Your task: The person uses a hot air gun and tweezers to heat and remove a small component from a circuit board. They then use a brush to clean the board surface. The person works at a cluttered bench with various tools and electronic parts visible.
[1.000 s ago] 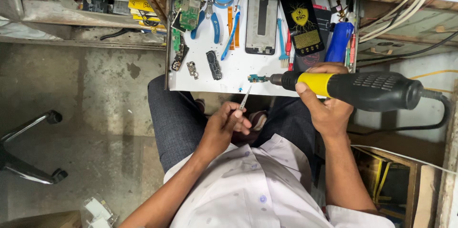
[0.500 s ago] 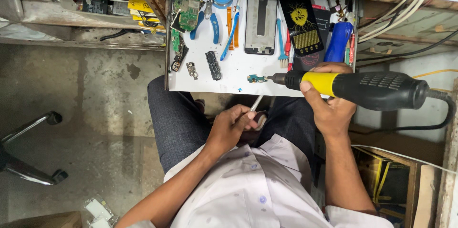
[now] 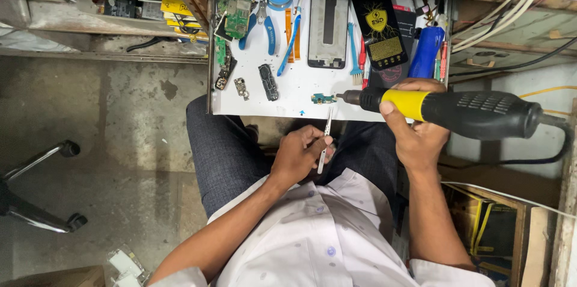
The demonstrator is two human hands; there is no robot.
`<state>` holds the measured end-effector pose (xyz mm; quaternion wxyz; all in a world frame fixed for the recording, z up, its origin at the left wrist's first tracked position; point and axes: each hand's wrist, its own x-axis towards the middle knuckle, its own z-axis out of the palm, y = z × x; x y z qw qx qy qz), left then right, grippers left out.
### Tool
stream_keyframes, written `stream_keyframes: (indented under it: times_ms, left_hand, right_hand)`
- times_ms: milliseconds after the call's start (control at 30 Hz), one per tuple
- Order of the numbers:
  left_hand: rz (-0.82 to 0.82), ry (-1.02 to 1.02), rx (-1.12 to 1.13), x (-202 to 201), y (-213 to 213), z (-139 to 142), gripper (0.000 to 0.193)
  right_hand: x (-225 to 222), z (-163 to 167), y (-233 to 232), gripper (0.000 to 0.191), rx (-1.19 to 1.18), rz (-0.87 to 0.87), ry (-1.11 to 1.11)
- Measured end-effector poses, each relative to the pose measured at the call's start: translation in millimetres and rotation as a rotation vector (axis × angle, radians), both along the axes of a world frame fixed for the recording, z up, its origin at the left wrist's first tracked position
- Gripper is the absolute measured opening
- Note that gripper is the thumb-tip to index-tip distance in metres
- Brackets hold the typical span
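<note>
Tweezers (image 3: pixel 325 140) pinched in our left hand (image 3: pixel 299 156), we're gripping the hot-air gun (image 3: pixel 457 111) with our right hand (image 3: pixel 415 134), nozzle pointing at the small green board (image 3: pixel 323 99) by the worktop's (image 3: pixel 300 85) near edge.

Bright even light, sharp, slight edge distortion

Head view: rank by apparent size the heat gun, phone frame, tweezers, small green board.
1. heat gun, though nearer the camera
2. phone frame
3. tweezers
4. small green board
</note>
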<state>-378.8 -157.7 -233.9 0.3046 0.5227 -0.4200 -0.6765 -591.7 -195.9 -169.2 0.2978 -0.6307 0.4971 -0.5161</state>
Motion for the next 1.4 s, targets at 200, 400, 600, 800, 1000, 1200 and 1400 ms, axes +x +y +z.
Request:
stream_keyframes:
  times_ms: [200,400,600,800,1000,1200,1400]
  left_hand:
    - [0.020,0.042,0.005,-25.2,-13.8,-21.6,0.022]
    - [0.044,0.078,0.025,-46.7,-22.5,-42.8,0.021]
    - [0.060,0.085,0.043,-76.1,-27.4,-22.8,0.019]
    - [0.083,0.103,0.042,-91.8,-36.1,-17.0,0.019]
    - [0.083,0.074,0.046,-93.8,-26.9,-14.1,0.021]
    - [0.082,0.103,0.069,-96.2,-18.7,-10.8,0.021]
    - [0.058,0.097,0.058,-126.2,-20.0,-23.9,0.020]
  right_hand:
    - [-19.6,-27.9,-11.0,0.033,0.016,0.014,-0.184]
    - [-42.1,-53.7,-13.2,0.032,0.027,0.020,-0.169]
    - [-73.9,-38.9,-12.2,0.031,-0.048,-0.051,-0.174]
    - [-92.6,-40.7,-15.1,0.033,-0.103,-0.110,-0.226]
    - [-95.0,-39.7,-2.7,0.032,-0.062,-0.092,-0.228]
    - [-98.4,-40.0,-0.5,0.030,-0.043,-0.071,-0.197]
    - [-119.7,-52.5,-10.8,0.033,0.025,-0.019,-0.271]
